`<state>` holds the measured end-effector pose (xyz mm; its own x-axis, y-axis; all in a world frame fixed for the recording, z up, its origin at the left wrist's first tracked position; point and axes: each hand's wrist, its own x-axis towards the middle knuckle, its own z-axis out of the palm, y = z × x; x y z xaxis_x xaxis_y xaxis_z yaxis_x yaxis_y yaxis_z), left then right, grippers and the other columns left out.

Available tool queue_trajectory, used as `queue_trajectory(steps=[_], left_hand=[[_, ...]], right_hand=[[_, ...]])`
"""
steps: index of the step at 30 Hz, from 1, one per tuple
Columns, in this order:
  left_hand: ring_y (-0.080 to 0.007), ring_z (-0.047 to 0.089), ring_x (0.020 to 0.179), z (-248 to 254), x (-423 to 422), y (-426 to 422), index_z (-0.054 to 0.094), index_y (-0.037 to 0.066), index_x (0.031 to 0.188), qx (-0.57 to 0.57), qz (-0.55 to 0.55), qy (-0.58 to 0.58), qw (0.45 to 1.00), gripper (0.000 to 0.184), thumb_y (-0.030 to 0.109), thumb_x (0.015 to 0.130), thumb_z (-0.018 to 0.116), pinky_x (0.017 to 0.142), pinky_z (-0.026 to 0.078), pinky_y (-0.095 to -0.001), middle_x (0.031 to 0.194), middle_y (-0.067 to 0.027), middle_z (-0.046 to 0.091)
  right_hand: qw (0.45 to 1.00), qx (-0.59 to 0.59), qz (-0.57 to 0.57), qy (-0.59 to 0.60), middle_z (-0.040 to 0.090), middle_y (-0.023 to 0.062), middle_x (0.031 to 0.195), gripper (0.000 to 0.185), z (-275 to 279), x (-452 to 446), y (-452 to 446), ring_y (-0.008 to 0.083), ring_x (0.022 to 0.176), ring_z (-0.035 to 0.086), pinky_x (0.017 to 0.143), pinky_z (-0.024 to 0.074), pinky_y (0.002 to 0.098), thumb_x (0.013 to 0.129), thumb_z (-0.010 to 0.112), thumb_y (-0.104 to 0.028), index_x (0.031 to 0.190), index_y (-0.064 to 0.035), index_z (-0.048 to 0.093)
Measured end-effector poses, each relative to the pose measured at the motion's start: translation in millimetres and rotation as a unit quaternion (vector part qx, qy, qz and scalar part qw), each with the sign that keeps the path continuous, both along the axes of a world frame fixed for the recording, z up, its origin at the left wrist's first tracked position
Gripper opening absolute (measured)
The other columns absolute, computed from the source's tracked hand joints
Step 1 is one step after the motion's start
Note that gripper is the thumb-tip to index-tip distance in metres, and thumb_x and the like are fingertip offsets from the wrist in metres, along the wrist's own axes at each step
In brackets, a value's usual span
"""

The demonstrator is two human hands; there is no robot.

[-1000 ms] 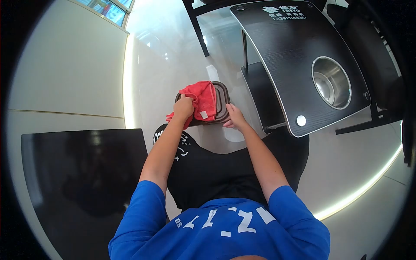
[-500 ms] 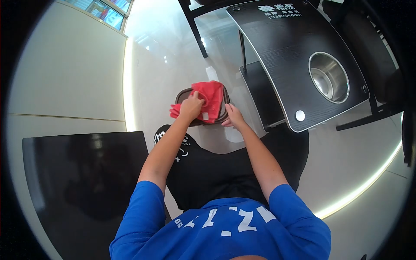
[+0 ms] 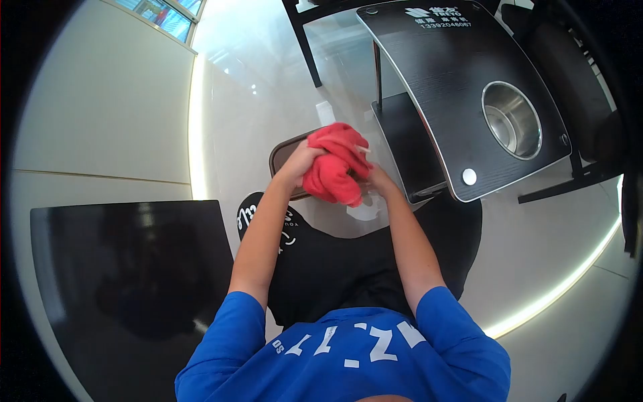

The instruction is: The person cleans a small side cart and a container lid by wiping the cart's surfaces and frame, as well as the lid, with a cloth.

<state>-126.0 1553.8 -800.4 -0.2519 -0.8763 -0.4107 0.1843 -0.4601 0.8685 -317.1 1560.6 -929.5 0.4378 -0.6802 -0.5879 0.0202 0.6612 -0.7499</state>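
Observation:
A bunched red cloth (image 3: 335, 161) is lifted over a brown-rimmed, rounded rectangular tray (image 3: 275, 155) on the floor and hides much of it. My left hand (image 3: 299, 164) is closed on the cloth's left side. On its right side my right hand (image 3: 377, 179) grips the cloth, with most of the fingers hidden behind the folds. A small pale tag sticks out at the upper right of the cloth.
To the right stands a black side table (image 3: 435, 80) with a steel cup (image 3: 512, 120) set into its top and a lower shelf (image 3: 405, 137). A glossy black panel (image 3: 127, 288) is at the left, below pale cabinets (image 3: 114, 100). Dark chair legs (image 3: 308, 57) stand behind.
The red cloth has come up off the tray and been gathered into a bundle, shifting right. My right hand has left the tray's rim and taken hold of the cloth.

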Motion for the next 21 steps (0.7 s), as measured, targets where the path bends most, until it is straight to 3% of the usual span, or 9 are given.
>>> queue_trajectory(steps=[1,3,7,8,9,12,15,19,21], left_hand=[[-0.0251,0.061,0.103,0.1,6.5,-0.7,0.05,-0.002,0.12,-0.001,0.002,0.002,1.0,0.035,0.006,0.087,0.047,0.091,0.05,-0.0393,0.114,-0.0143,0.061],[-0.0273,0.06,0.104,-4.7,22.5,-4.4,0.05,-0.001,0.12,0.148,0.073,0.186,0.969,0.034,0.014,0.09,0.043,0.093,0.049,-0.0415,0.116,-0.0151,0.06],[-0.0286,0.061,0.1,1.2,22.1,-4.0,0.051,0.0,0.118,0.044,0.063,0.364,0.928,0.034,0.022,0.094,0.041,0.09,0.049,-0.043,0.115,-0.0162,0.061],[-0.0286,0.061,0.1,9.2,16.2,-1.0,0.051,0.0,0.118,0.043,0.062,0.366,0.927,0.034,0.022,0.094,0.041,0.09,0.049,-0.043,0.115,-0.0162,0.061],[-0.0285,0.061,0.1,18.9,7.6,2.4,0.052,0.001,0.118,0.085,0.089,0.346,0.93,0.036,0.027,0.096,0.039,0.09,0.049,-0.043,0.115,-0.016,0.061],[-0.0286,0.062,0.099,7.0,-0.4,1.4,0.052,0.003,0.119,0.154,0.101,0.298,0.937,0.042,0.036,0.097,0.039,0.089,0.05,-0.0427,0.115,-0.0156,0.061],[-0.028,0.062,0.099,-5.5,-8.2,3.3,0.049,0.003,0.123,0.204,0.071,0.27,0.938,0.045,0.038,0.095,0.048,0.088,0.05,-0.041,0.115,-0.0146,0.06],[-0.0236,0.059,0.104,9.1,-27.9,14.6,0.046,0.003,0.126,0.129,0.006,0.121,0.984,0.046,0.032,0.092,0.057,0.088,0.05,-0.0372,0.118,-0.0119,0.058],[-0.0222,0.055,0.112,5.9,-33.5,17.2,0.042,0.001,0.131,0.052,-0.046,0.042,0.997,0.052,0.028,0.09,0.061,0.09,0.049,-0.0361,0.122,-0.0124,0.055]], right_hand=[[1.0,-0.001,0.002,0.002,0.067,0.0071,0.101,0.04,-9.0,1.7,-4.6,0.0229,0.087,0.065,0.08,0.0505,0.0369,0.092,0.052,-0.039,0.115,-0.008,0.06],[0.948,-0.274,-0.119,0.105,0.067,0.0082,0.1,0.043,-12.1,10.6,-10.2,0.0224,0.096,0.063,0.087,0.0471,0.0345,0.094,0.048,-0.039,0.119,-0.0067,0.059],[0.975,-0.2,-0.087,-0.033,0.066,0.0113,0.105,0.047,32.2,5.0,-16.1,0.023,0.104,0.06,0.092,0.0436,0.0343,0.096,0.043,-0.042,0.12,-0.0039,0.059],[0.973,-0.098,-0.025,-0.209,0.063,0.0118,0.111,0.051,43.7,1.2,-14.2,0.0226,0.108,0.058,0.095,0.0419,0.0349,0.096,0.043,-0.044,0.124,-0.0035,0.055],[0.926,0.009,0.037,-0.375,0.061,0.0122,0.117,0.055,51.1,-2.3,-12.3,0.0222,0.112,0.055,0.098,0.0403,0.0355,0.095,0.042,-0.047,0.127,-0.0032,0.052],[0.91,-0.007,0.007,-0.415,0.052,0.0121,0.131,0.064,62.6,3.6,-4.5,0.0221,0.119,0.05,0.103,0.0362,0.0391,0.095,0.035,-0.054,0.137,-0.006,0.04],[0.921,0.006,-0.046,-0.387,0.05,0.0106,0.132,0.065,69.0,7.6,1.9,0.0241,0.123,0.047,0.106,0.0338,0.0412,0.094,0.039,-0.054,0.14,-0.0074,0.034],[0.919,0.037,-0.131,-0.371,0.052,0.0144,0.129,0.064,76.3,7.4,5.0,0.0252,0.121,0.049,0.103,0.0392,0.0423,0.092,0.048,-0.052,0.135,-0.0056,0.039],[0.891,0.046,-0.198,-0.405,0.053,0.0141,0.128,0.058,73.1,2.2,3.5,0.0268,0.117,0.052,0.101,0.0411,0.0444,0.091,0.056,-0.043,0.133,-0.0056,0.042]])
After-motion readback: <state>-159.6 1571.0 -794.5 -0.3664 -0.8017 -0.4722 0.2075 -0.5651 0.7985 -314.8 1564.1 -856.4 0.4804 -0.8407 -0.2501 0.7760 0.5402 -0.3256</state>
